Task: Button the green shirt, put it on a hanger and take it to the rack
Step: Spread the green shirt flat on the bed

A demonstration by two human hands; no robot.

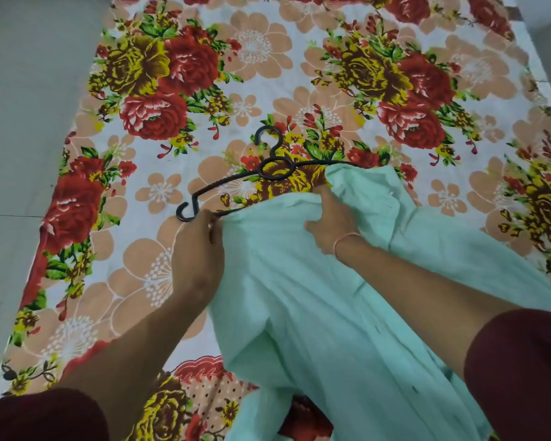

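Observation:
The pale green shirt point(315, 297) lies crumpled on the flowered bedsheet, spreading from the middle toward the lower right. A black hanger point(269, 168) lies flat above it, hook pointing away; its right arm and lower bar go under the cloth. My left hand point(198, 249) pinches the shirt's upper left edge beside the hanger's curled left end. My right hand point(330, 221) grips a bunch of the shirt's upper edge just below the hanger's middle ring. Whether the buttons are fastened is hidden by folds.
The flowered sheet point(204, 90) covers a bed. A bare grey floor point(23, 122) runs along its left side. A pale wall edge point(547, 27) shows at the top right. No rack is in sight.

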